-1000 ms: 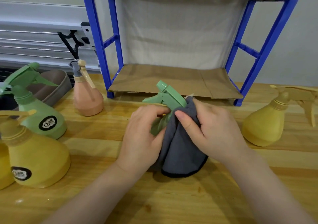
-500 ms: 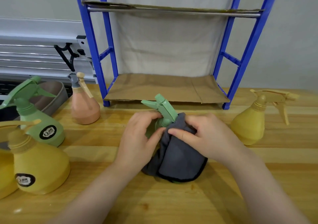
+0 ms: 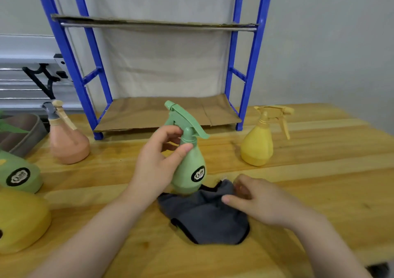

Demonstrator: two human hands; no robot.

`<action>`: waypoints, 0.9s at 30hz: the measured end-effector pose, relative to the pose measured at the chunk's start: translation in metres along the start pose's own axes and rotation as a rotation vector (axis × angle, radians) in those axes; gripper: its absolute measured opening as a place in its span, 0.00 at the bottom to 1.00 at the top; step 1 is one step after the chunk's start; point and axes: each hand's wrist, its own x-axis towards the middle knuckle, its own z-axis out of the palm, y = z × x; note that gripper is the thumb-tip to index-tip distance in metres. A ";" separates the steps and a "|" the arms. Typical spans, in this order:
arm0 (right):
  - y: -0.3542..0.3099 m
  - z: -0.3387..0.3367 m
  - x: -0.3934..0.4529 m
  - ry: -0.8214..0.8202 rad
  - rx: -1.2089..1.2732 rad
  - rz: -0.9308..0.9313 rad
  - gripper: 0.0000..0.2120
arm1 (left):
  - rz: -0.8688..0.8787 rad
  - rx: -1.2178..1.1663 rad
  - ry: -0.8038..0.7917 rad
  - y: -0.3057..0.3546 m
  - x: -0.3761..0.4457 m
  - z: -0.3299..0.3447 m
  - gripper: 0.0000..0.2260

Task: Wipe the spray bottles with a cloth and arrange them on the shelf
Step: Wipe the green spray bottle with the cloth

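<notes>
My left hand (image 3: 157, 160) grips the neck of a green spray bottle (image 3: 189, 166), held upright just above the wooden table (image 3: 319, 171), its black label facing me. A dark grey cloth (image 3: 204, 216) lies crumpled on the table under and in front of the bottle. My right hand (image 3: 258, 201) rests on the cloth's right edge with fingers loosely bent. The blue shelf (image 3: 70, 64) stands behind, its lower board lined with brown cardboard (image 3: 162, 111) and bare.
A yellow spray bottle (image 3: 259, 143) stands at the right of the shelf, a pink one (image 3: 68, 143) at the left. Another green bottle (image 3: 17, 175) and a yellow one (image 3: 19, 222) sit at the left edge, by a grey tray (image 3: 23, 132).
The cloth came off the green bottle and now lies on the table. My left hand lifted the bottle upright. My right hand lowered with the cloth.
</notes>
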 end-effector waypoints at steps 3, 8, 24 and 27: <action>0.014 -0.009 -0.013 0.185 0.179 -0.004 0.13 | 0.006 -0.079 -0.061 0.022 0.008 0.027 0.10; 0.032 -0.016 -0.028 0.469 0.630 -0.082 0.10 | 0.002 -0.190 -0.155 0.043 0.019 0.082 0.10; 0.100 -0.017 -0.029 0.656 0.262 0.224 0.26 | -0.181 -0.256 -0.241 0.031 0.011 0.200 0.11; 0.102 -0.019 -0.026 0.655 0.264 0.213 0.25 | -0.179 -0.225 -0.246 0.028 0.017 0.206 0.11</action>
